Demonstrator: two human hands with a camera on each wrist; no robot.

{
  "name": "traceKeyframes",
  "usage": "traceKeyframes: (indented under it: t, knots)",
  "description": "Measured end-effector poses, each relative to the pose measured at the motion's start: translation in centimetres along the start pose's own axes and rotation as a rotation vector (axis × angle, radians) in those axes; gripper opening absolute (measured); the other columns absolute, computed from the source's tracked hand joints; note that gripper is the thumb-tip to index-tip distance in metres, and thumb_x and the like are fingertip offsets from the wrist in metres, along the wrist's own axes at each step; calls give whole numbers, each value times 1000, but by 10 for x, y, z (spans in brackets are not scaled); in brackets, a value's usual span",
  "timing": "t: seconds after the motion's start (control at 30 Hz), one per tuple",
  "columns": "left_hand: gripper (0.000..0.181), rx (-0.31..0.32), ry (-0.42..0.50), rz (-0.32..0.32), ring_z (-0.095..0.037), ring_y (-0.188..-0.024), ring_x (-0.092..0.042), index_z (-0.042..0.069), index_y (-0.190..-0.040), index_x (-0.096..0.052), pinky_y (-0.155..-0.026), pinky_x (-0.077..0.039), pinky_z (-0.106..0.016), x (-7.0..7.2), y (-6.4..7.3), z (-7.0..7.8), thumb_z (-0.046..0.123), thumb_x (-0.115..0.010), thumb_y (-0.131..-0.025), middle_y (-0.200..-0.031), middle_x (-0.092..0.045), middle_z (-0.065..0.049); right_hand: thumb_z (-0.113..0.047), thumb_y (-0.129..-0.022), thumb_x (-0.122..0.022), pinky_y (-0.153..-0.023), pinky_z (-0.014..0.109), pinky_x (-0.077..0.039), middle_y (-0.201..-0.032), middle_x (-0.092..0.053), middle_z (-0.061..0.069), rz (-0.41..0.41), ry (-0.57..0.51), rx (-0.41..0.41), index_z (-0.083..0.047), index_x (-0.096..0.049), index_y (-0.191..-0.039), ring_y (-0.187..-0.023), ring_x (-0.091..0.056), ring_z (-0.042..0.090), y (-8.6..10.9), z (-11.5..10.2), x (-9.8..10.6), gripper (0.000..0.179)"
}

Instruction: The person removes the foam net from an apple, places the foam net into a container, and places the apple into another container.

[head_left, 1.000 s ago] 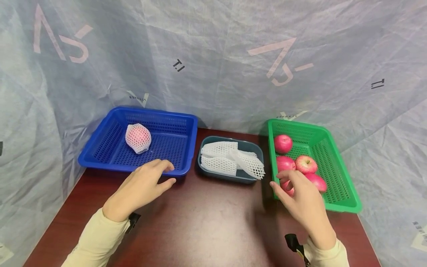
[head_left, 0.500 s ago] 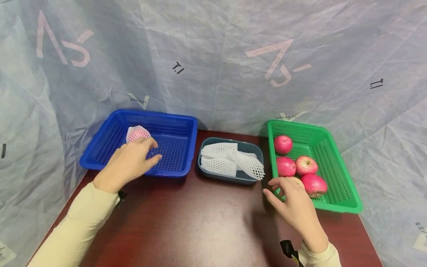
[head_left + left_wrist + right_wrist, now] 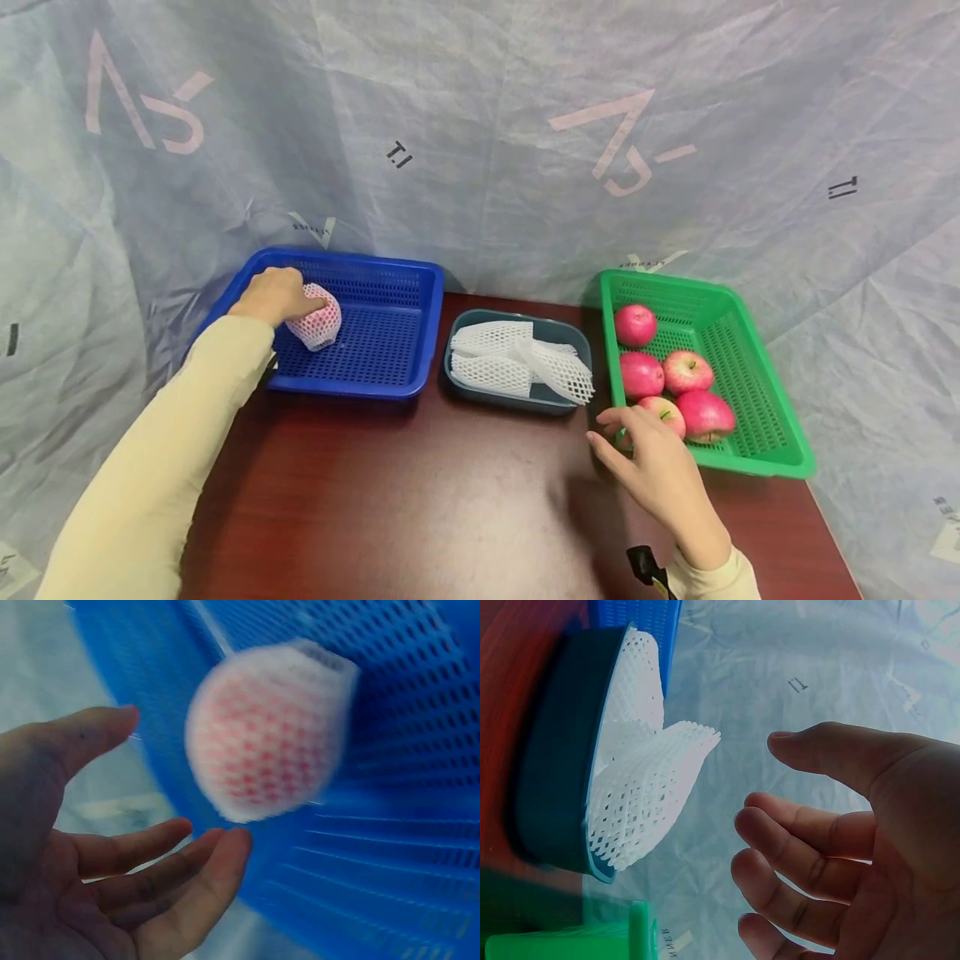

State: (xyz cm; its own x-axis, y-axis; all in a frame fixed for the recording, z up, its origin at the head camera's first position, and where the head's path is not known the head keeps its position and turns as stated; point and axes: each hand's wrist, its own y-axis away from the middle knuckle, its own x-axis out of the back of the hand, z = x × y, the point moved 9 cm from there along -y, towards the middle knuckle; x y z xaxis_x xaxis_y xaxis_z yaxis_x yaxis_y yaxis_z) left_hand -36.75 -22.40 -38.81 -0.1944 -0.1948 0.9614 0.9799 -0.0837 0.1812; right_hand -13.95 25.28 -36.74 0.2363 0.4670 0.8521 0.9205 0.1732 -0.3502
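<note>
In the head view my left hand [image 3: 273,296] is over the left side of the blue basket, beside an apple in a white foam net [image 3: 318,321]. The thumb overlaps the netted apple there. In the left wrist view the fingers are spread and loosely bent, with a gap between them and the netted apple [image 3: 270,735], which is blurred. My right hand [image 3: 660,467] hovers at the near left corner of the green basket, fingers loosely bent and holding nothing. Just beyond it lies a bare apple [image 3: 663,414], with several more red apples [image 3: 706,416] around it.
The blue basket [image 3: 375,387] stands at the left, the green basket [image 3: 783,417] at the right. Between them a dark teal tray [image 3: 517,402] holds several white foam nets [image 3: 491,373], one overhanging its rim. A grey cloth [image 3: 480,150] hangs behind the brown table [image 3: 450,500].
My left hand has moved left and forward from the blue basket's front edge to the netted apple. My right hand has drifted slightly back towards me, uncovering more of the near apple.
</note>
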Motion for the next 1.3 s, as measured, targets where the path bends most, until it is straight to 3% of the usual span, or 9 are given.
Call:
traceKeyframes:
  t: [0.13,0.23,0.37,0.5,0.73,0.97,1.07,1.13,1.3]
  knots:
    - [64,67,0,-90,-51,-98,-56,-14,-111,-60,-83,-47,-60,-14,-13,-14,47,-65,-92,-114,-56,-38,-24,-85,-79,-63,31,-47,-87,-61,-10,-15,-7,-11,-17,-70,-102,-74,-53,7,2,1,-4,21]
    - [73,86,-3,-120,-58,-109,-53,-17,-119,-57,-89,-46,-63,-26,-19,-17,49,-64,-90,-124,-50,-44,-24,-85,-80,-63,30,-47,-87,-61,-10,-17,-13,-3,-18,-70,-101,-73,-54,6,2,0,-7,20]
    - [77,92,-53,-107,-55,-104,-58,-18,-118,-59,-82,-51,-58,-37,-23,-16,53,-65,-88,-124,-51,-45,-23,-84,-80,-62,29,-48,-86,-63,-9,-17,-25,16,-16,-70,-101,-71,-57,7,3,-2,-9,20]
    - [76,128,-86,-92,-53,-100,-61,-17,-116,-61,-75,-55,-53,-40,-17,-15,53,-67,-88,-121,-53,-44,-23,-85,-80,-61,29,-47,-85,-63,-7,-20,-24,18,-13,-71,-100,-69,-56,5,3,-3,-10,20]
    - [77,173,-92,-101,-58,-113,-52,-23,-122,-54,-86,-51,-56,-40,-14,-16,48,-61,-94,-127,-48,-45,-24,-86,-78,-59,27,-43,-77,-51,-17,1,-14,21,-16,-70,-98,-67,-51,3,2,-3,-9,16]
    - [100,218,-17,-59,-60,-119,-46,-31,-136,-23,-95,-46,-58,-38,-29,-18,49,-62,-91,-131,-37,-50,-22,-88,-77,-60,27,-45,-81,-53,-18,11,-42,33,-19,-69,-97,-67,-53,2,0,-4,-8,13]
    - [107,193,-7,-36,-61,-115,-47,-30,-136,-16,-93,-46,-60,-34,-34,-11,52,-65,-88,-123,-41,-52,-22,-88,-77,-60,27,-46,-82,-54,-19,11,-56,32,-20,-69,-97,-67,-54,2,0,-4,-8,13]
    - [107,143,-9,-21,-62,-112,-48,-27,-134,-18,-92,-45,-62,-30,-34,-1,53,-68,-85,-117,-43,-52,-22,-88,-77,-60,27,-45,-82,-54,-19,15,-60,29,-21,-69,-98,-67,-54,3,0,-3,-8,13]
    - [104,1,33,39,-62,-105,-50,-18,-136,-23,-87,-45,-66,-12,-15,32,54,-74,-80,-111,-44,-48,-22,-88,-77,-60,26,-45,-82,-53,-20,15,-71,27,-20,-69,-98,-68,-54,3,0,-2,-7,13]
